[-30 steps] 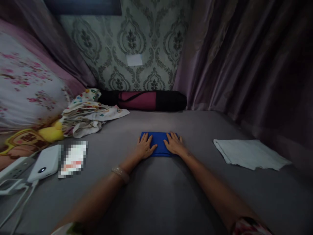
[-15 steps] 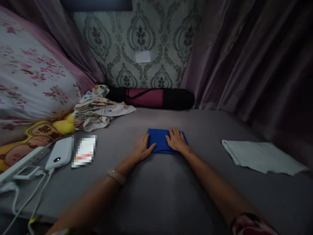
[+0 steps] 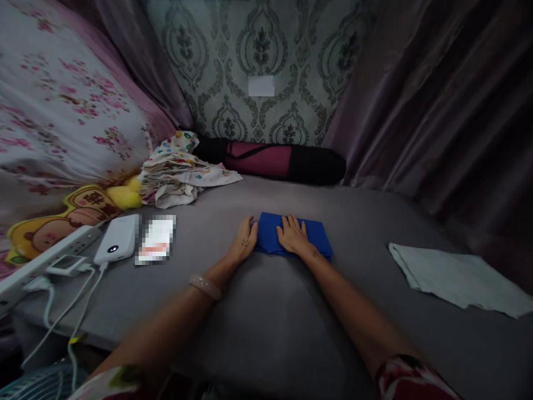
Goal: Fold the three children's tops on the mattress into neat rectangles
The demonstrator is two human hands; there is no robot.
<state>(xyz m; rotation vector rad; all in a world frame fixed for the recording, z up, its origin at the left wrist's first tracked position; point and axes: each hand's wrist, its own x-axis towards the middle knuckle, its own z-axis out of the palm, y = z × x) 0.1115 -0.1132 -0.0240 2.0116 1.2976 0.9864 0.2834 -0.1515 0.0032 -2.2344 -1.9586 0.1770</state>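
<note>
The right hand [image 3: 293,236] is open, its fingers spread palm-down across the top of the blue cloth [image 3: 318,233], near the middle of the frame. The left hand [image 3: 244,241] stands on its side at the cloth's left edge, thumb up, gripping nothing that shows; its lower fingers are hidden, and whether it presses the edge or only sits just beside it, I cannot tell. A pale bracelet [image 3: 205,286] rings the left wrist.

The folding looks largely done: the cloth already forms a compact, flat rectangle. What seems left is slight, as the near edge sits a little loose and uneven, with layers showing there. The cloth is a strong, plain blue, mostly smooth on top, and lies at a slight slant on the grey sheet [image 3: 266,316].

Farther out, a pale cloth [image 3: 453,275] lies flat at the right of the frame, its near edge ragged. At the left are a white power bank [image 3: 119,239] and a power strip [image 3: 58,250]. A rumpled patterned cloth [image 3: 179,172] lies at upper left, beside a long black and maroon bag [image 3: 266,160].
</note>
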